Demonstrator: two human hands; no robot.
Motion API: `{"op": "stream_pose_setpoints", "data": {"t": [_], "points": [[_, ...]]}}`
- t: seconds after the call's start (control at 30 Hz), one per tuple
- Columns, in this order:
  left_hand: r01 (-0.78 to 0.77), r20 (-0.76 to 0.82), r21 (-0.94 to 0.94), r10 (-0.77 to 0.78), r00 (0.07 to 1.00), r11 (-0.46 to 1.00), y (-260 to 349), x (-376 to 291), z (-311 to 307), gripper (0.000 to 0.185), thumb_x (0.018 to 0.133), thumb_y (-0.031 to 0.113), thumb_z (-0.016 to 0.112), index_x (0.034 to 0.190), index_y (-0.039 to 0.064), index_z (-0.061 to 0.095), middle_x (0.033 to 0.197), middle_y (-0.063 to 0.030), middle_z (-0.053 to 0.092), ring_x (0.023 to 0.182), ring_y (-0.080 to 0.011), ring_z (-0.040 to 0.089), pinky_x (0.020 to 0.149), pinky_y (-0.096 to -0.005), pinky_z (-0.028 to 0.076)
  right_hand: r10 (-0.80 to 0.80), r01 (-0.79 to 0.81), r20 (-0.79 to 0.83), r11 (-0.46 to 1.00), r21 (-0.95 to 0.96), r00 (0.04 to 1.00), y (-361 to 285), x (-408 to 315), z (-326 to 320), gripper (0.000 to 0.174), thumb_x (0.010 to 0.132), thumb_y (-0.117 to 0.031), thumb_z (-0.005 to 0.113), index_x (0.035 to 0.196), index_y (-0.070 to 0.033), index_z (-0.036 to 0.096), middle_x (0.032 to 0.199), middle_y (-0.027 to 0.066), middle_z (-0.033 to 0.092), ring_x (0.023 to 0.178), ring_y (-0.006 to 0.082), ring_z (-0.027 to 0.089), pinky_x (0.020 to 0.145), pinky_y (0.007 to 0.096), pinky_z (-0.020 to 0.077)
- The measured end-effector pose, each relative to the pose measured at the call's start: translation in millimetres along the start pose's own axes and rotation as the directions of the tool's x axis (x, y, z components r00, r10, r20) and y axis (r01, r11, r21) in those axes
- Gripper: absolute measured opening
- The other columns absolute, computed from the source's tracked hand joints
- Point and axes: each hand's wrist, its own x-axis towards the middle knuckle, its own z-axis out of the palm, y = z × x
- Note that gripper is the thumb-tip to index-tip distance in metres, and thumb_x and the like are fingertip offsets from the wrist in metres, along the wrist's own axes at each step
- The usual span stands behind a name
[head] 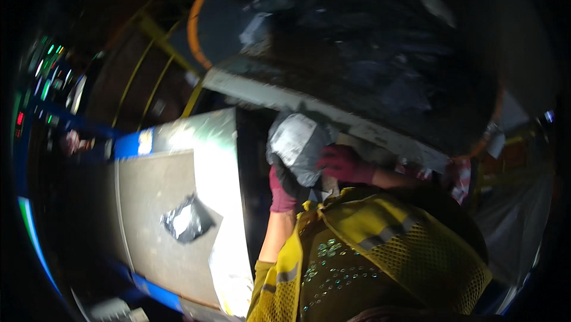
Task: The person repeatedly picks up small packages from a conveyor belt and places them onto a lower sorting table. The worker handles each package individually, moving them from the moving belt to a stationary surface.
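A grey plastic mailer parcel (pixel 295 143) with a white label is held before my chest, between both gloved hands. My left hand (pixel 283 186), in a maroon glove with a dark palm, grips its near left side. At the parcel's right edge is my right hand (pixel 344 161), in a matching glove, its fingers against the plastic. To the left, a smaller black plastic parcel (pixel 188 220) with a white label lies on a brightly lit conveyor belt (pixel 156 188). What is under the held parcel is hidden.
A large dark bin or chute (pixel 348 67) with an orange rim (pixel 193 32) lies ahead, holding dim, blurred items behind a pale ledge (pixel 276 95). Yellow railings (pixel 134 76) stand at upper left. A metal side panel (pixel 225 179) borders the belt. Another person's hand (pixel 84 144) shows at far left.
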Motion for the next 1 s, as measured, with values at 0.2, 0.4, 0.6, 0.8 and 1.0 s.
{"op": "stream_pose_setpoints", "data": {"t": [0.2,0.4,0.6,0.8,1.0], "points": [[-0.083,-0.098,0.03,0.086,0.991,0.996,20.2,-6.2,8.5,0.051,0.094,0.041,0.042,0.127,0.002,0.046,0.122,-0.0091,0.053,0.109,-0.021,0.052,0.095,-0.0323,0.039,-0.117,0.119,-0.082,0.993,0.023,0.99,0.7,23.1,-4.3,0.03,0.066,-0.015,0.068,0.095,-0.011,0.063,0.094,0.0127,0.057,0.089,0.0333,0.056,0.075,0.0424,0.0469],[-0.476,-0.186,0.043,0.476,0.86,0.878,55.5,4.2,-16.0,0.05,0.095,0.038,0.041,0.128,-0.001,0.044,0.121,-0.0095,0.055,0.107,-0.0186,0.053,0.093,-0.0309,0.041,-0.378,0.375,-0.036,0.924,-0.075,0.925,-22.4,102.2,11.3,0.037,0.07,-0.009,0.062,0.106,-0.011,0.06,0.101,0.0121,0.053,0.094,0.0323,0.05,0.079,0.0429,0.0425],[-0.106,-0.342,0.9,0.835,0.432,0.423,153.5,-45.4,-116.6,0.036,0.087,0.017,0.054,0.117,-0.002,0.051,0.113,-0.0186,0.056,0.101,-0.033,0.054,0.09,-0.0373,0.041,-0.432,0.461,0.214,0.88,-0.111,0.876,-32.3,161.3,56.9,0.036,0.069,-0.008,0.06,0.103,-0.019,0.062,0.098,0.0085,0.052,0.094,0.0292,0.049,0.078,0.0389,0.0409],[0.776,-0.643,0.417,0.757,-0.116,0.474,215.3,-107.6,-244.0,0.057,0.069,0.048,0.069,0.11,0.009,0.06,0.119,-0.0194,0.051,0.113,-0.0383,0.044,0.087,-0.0464,0.041,-0.437,0.457,0.168,0.883,-0.107,0.884,-25.7,160.0,67.6,0.032,0.068,-0.009,0.06,0.098,-0.019,0.064,0.099,0.0078,0.052,0.097,0.0276,0.049,0.078,0.0422,0.0405],[-0.479,-0.705,0.551,0.688,0.171,0.684,188.7,-107.4,-309.0,0.038,0.077,0.023,0.068,0.103,-0.004,0.061,0.1,-0.0148,0.063,0.092,-0.0248,0.06,0.081,-0.0347,0.047,-0.372,0.405,0.222,0.906,-0.124,0.901,-33.5,159.9,61.4,0.033,0.067,-0.008,0.059,0.098,-0.018,0.064,0.098,0.0079,0.052,0.096,0.0283,0.049,0.077,0.0419,0.0405]]}}
